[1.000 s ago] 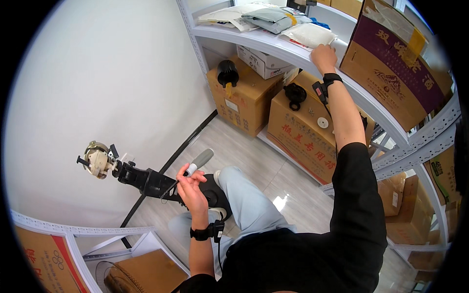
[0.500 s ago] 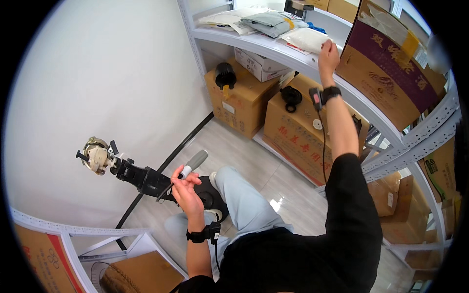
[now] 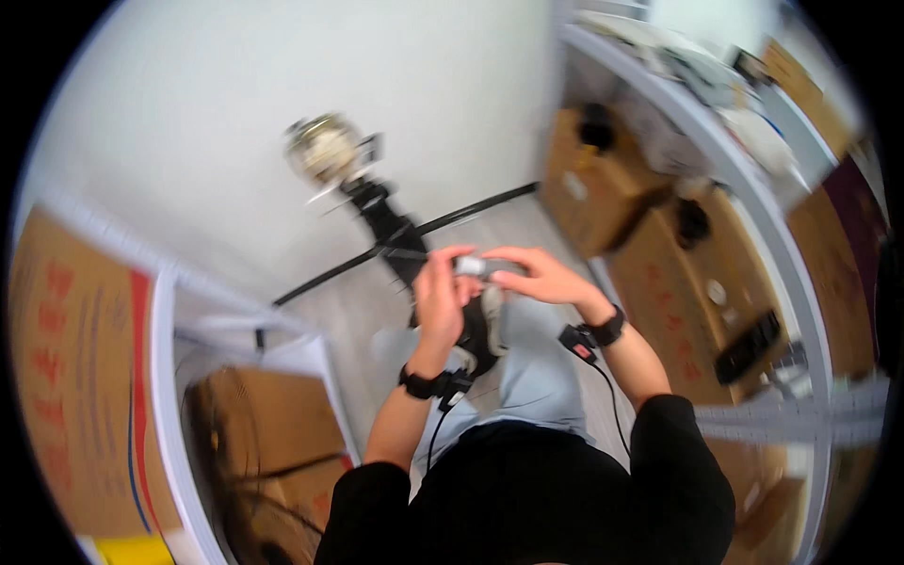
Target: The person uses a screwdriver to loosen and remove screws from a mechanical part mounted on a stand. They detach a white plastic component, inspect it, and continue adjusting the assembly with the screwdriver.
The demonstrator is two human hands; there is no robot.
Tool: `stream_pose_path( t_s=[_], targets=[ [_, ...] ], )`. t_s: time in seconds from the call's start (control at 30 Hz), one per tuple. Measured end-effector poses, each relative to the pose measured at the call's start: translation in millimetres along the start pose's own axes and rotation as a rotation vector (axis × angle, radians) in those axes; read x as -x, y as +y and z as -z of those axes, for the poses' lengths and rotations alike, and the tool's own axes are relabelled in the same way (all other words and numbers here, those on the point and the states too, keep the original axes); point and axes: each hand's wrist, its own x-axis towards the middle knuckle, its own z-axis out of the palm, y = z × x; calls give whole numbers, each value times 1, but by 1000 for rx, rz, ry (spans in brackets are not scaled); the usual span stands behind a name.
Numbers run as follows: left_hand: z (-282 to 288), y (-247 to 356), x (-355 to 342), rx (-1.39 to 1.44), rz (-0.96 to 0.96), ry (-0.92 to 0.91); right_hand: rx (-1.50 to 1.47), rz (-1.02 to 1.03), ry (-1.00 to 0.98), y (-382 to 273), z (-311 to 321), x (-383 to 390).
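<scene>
White, smooth wall backs a corner lined with shelving, all somewhat blurred. At far left, a brown cardboard box with a red stripe stands beside a white metal shelf post. Next, a black stand with a cream mechanical head slants up and leftward before the wall. The left hand rises from a near-upright forearm, its fingers curled round the white collar of a slim grey-handled tool. That tool lies between both hands, above the person's lap, its long axis nearly crosswise; a thin shaft seems to point left, the handle right. The right hand reaches in from a forearm angled up and leftward, thumb and fingers pinching the handle. Farther right sit brown cardboard boxes under a white shelf beam.
</scene>
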Motion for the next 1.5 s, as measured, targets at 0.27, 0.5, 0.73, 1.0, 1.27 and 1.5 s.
stream_pose_path(
  t_s=[0.27, 0.5, 0.73, 1.0, 1.27, 1.5],
  targets=[
    [37, 30, -15, -235, -224, 162, 321, 90, 506, -14, -28, 15],
    [55, 88, -84, -1016, -909, 428, 322, 153, 645, -33, -31, -2],
    [38, 73, -81, -1021, -688, 447, 105, 130, 664, 9, -31, -12],
    [36, 58, -98, -1174, -806, 395, -584, 133, 438, 62, -46, -31],
    [36, 57, -112, -932, -805, 345, -691, 147, 402, 63, -55, -47],
    [46, 56, -117, -724, -680, 264, -708, 172, 381, 70, -55, -52]
  ],
)
